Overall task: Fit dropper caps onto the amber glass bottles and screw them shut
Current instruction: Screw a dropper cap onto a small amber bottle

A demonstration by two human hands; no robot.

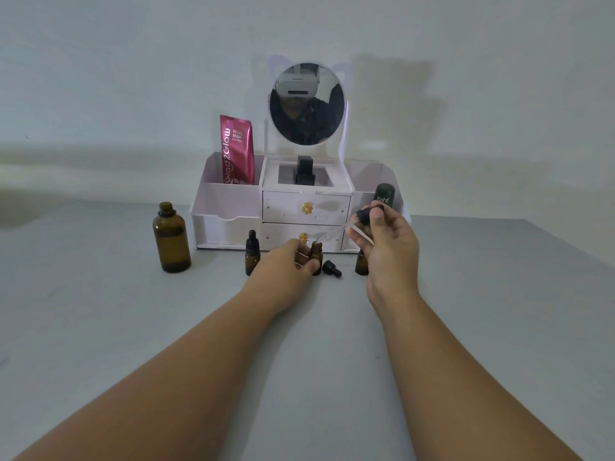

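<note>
grey table (100,327) carries a white organiser (229,207) at the back. left hand (283,261) grips a small amber bottle (316,253) upright before it; right hand (389,251) pinches a dropper cap (365,215), pipette tip at the bottle's mouth.

Grey table (100,327), open amber bottle (171,239), dropper cap (331,268), organizer (229,207)

White drawer organiser (229,224) before me on grey table (100,327), round mirror (307,104) on top, pink sachet (237,151) upright in its left compartment, green Kahf bottle (385,194) at right
</note>
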